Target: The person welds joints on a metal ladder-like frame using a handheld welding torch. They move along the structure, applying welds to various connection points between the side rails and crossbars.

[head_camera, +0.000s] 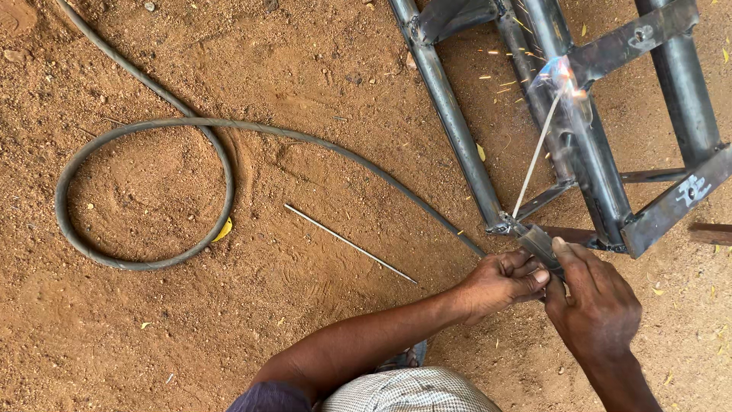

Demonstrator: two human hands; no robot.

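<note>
Reddish sandy ground point(229, 320) lies under a grey steel tube frame point(602, 175). Both hands, left hand point(499, 284) and right hand point(595, 305), each have their grip closed around the electrode holder point(538, 243), whose welding rod point(537, 152) reaches up to a sparking joint on the frame. A looped black cable point(145, 191) and a spare rod point(351, 244) lie nearby on the sand.

The person is working bare-armed: both forearms are showing uncovered, with no gloves on the left hand point(499, 284) or the right hand point(595, 305). A dark purplish sleeve point(268, 398) is ending above the left elbow, and pale, finely checked cloth point(408, 391) is showing below the hands.
</note>
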